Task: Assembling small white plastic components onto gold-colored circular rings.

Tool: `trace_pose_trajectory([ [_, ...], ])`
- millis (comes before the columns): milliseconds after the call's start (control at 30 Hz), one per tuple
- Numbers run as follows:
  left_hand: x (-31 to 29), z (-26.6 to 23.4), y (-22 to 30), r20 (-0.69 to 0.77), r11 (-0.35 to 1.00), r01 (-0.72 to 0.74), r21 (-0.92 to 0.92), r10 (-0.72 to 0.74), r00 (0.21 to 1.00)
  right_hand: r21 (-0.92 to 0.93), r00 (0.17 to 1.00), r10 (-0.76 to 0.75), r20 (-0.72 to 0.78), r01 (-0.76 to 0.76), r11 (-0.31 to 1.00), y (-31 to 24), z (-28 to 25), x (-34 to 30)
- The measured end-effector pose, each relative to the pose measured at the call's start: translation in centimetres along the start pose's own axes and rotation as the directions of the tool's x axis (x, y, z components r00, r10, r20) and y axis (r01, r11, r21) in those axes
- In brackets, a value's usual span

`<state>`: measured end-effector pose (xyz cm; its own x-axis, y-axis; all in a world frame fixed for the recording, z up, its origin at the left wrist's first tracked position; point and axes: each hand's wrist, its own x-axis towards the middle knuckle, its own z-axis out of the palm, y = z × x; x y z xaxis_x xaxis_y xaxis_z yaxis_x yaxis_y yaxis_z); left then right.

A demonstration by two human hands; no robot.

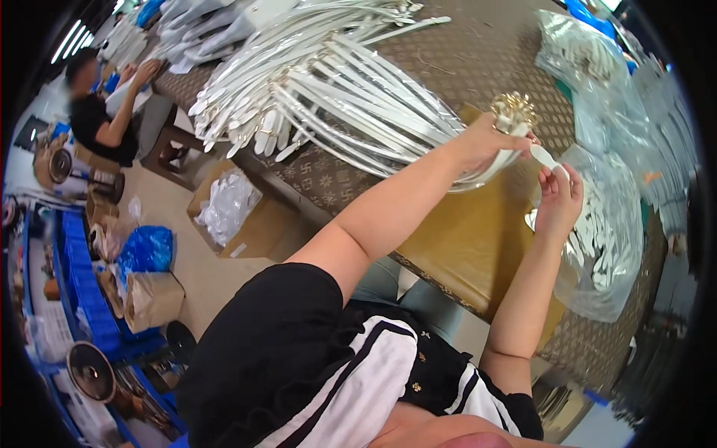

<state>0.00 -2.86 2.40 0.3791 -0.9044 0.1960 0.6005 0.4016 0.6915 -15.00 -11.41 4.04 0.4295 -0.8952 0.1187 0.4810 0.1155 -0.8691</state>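
Observation:
My left hand (482, 143) is closed around the buckle end of a bundle of narrow white belts. A cluster of gold buckles (515, 110) sticks up above its fingers, and the white bands (478, 178) curve down below. My right hand (559, 205) pinches a short white strap piece (545, 157) with a rounded end, beside the bundle. Left of my hands, a large pile of white belts (351, 93) with gold buckles lies on the patterned table. A clear plastic bag (624, 257) holding several small white strap pieces lies just right of my right hand.
A brown sheet (463, 239) covers the table's near edge. More plastic bags (590, 82) stand at the far right. A cardboard box (258, 231) with clear plastic sits on the floor at the left. Another person (104, 112) sits at the far left, near blue shelving (82, 276).

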Motion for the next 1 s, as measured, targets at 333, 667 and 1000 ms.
trace_pose_trajectory([
  [333, 0.0, 0.5, -0.2, 0.019, 0.994, -0.074, 0.08, 0.073, 0.997, -0.021, 0.959, 0.254, 0.128, -0.253, 0.967, 1.4, -2.8, 1.2],
  [667, 0.1, 0.7, -0.7, 0.023, 0.963, -0.171, 0.208, 0.17, 0.985, -0.548, 0.901, -0.288, 0.324, 0.427, 0.719, 2.4, 0.1, -0.6],
  [1000, -0.3, 0.2, -0.7, 0.035, 0.989, -0.109, 0.097, 0.106, 0.994, -0.574, 0.838, -0.407, 0.363, 0.545, 0.61, 2.3, 0.7, -1.5],
])
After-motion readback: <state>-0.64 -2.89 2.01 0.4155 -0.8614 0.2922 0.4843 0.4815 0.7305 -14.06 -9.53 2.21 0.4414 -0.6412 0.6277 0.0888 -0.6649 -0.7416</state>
